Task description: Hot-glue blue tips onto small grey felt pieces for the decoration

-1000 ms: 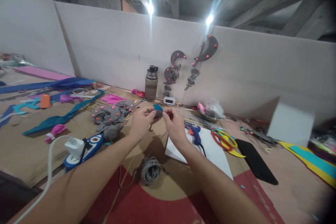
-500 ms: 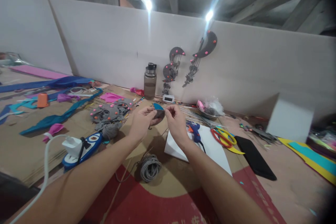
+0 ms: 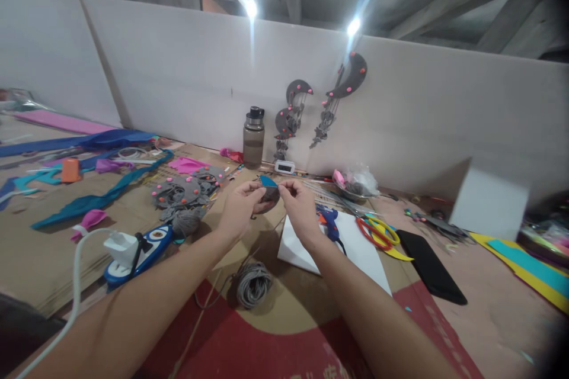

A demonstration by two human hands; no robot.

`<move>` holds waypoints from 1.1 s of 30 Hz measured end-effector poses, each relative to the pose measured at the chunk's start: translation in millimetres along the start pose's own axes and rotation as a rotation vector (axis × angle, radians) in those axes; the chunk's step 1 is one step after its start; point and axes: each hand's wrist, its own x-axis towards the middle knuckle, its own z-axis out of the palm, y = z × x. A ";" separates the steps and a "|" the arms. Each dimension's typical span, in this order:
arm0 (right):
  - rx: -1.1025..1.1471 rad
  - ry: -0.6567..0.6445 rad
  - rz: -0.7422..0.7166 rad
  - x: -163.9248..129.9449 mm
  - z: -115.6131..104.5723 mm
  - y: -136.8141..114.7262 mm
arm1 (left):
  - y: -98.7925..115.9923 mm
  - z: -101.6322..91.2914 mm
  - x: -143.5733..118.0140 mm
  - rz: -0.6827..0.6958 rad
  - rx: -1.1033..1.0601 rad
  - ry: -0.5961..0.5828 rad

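In front of me, my left hand [image 3: 240, 206] is closed, thumb and fingers pinching a small dark grey felt-like piece [image 3: 269, 194]. A blue felt-like piece [image 3: 267, 181] lies along its upper edge. My right hand [image 3: 299, 206] is closed in a pinch at the right tip of the blue piece; its fingertips partly hide the spot. Nearer to me on the cardboard rests a coil of grey cord [image 3: 253, 285]. A blue glue gun [image 3: 329, 222] lies on white sheets [image 3: 355, 260], just right of my right hand.
Red-and-yellow scissors [image 3: 377, 233] and a black phone-like slab [image 3: 431, 266] lie to the right. On the left are a blue power strip [image 3: 155, 243], grey crescent decorations [image 3: 178, 190] and teal cloth [image 3: 102, 198]. A bottle [image 3: 253, 139] stands by the white board [image 3: 178, 71].
Both hands keep their pinch on the small piece, with hardly any movement. The whole view has shifted very slightly.
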 end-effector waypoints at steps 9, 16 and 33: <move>0.174 -0.056 0.183 10.0 -1.8 14.9 | -3.3 -4.5 1.9 -0.050 0.041 -0.121; 0.204 -0.087 0.230 11.4 -2.1 18.0 | -4.7 -7.1 4.9 -0.066 0.039 -0.128; 0.511 -0.332 0.403 7.7 -9.4 -3.7 | 3.4 -11.8 10.9 -0.203 0.012 -0.125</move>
